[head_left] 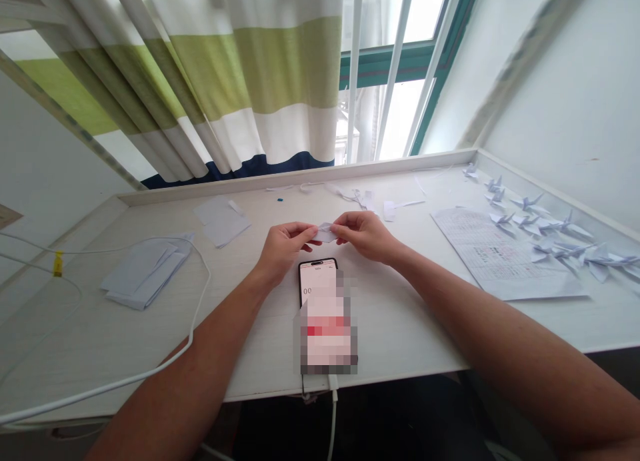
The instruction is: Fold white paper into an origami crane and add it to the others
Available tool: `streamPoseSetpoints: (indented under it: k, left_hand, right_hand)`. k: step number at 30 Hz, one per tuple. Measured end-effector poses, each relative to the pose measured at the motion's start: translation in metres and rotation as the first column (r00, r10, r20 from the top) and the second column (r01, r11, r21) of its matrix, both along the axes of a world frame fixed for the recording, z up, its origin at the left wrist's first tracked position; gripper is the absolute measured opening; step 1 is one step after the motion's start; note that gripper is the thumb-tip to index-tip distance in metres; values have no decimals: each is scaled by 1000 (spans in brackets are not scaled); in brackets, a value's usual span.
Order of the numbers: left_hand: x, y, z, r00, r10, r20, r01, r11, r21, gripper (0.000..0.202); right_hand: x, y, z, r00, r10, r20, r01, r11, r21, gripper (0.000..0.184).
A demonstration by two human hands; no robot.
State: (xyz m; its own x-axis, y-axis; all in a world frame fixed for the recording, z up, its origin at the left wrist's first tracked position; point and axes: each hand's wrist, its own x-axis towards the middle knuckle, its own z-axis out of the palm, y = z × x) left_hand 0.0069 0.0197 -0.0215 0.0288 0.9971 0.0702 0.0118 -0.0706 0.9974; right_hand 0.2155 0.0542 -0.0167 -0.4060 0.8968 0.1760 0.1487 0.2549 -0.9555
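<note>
A small folded piece of white paper (326, 233) is held between both hands, just above the desk and beyond the phone. My left hand (287, 248) pinches its left end between thumb and fingers. On the other end, my right hand (364, 234) closes with thumb and forefinger. The fingertips cover both ends of the paper, so its full folded shape is hidden. Nearest to the hands lies a phone (319, 284) with a lit screen, partly blurred out, with a white cable at its lower end.
Several folded paper cranes (525, 204) line the right side beside a written sheet (495, 254). Folded white sheets (147, 271) and a loose sheet (220, 221) lie at left. Paper scraps (367, 198) are at the back. A white cable (200, 301) crosses over my left forearm. A curtain (280, 61) hangs behind.
</note>
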Motion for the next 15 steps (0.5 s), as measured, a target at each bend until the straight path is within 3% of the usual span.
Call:
streamPoseSetpoints:
  k: [8, 11, 15]
  left_hand:
    - [3, 0, -1, 999, 33, -12, -32, 999, 11, 33]
    - [1, 2, -2, 996, 80, -33, -79, 997, 19, 34]
    - [-2, 3, -4, 990, 101, -102, -98, 994, 39, 35]
  right_hand:
    - [2, 3, -4, 1000, 28, 1, -28, 999, 34, 23]
    - [4, 5, -4, 999, -8, 45, 0, 983, 184, 29]
    - [8, 4, -3, 976, 2, 218, -103, 885, 455, 26]
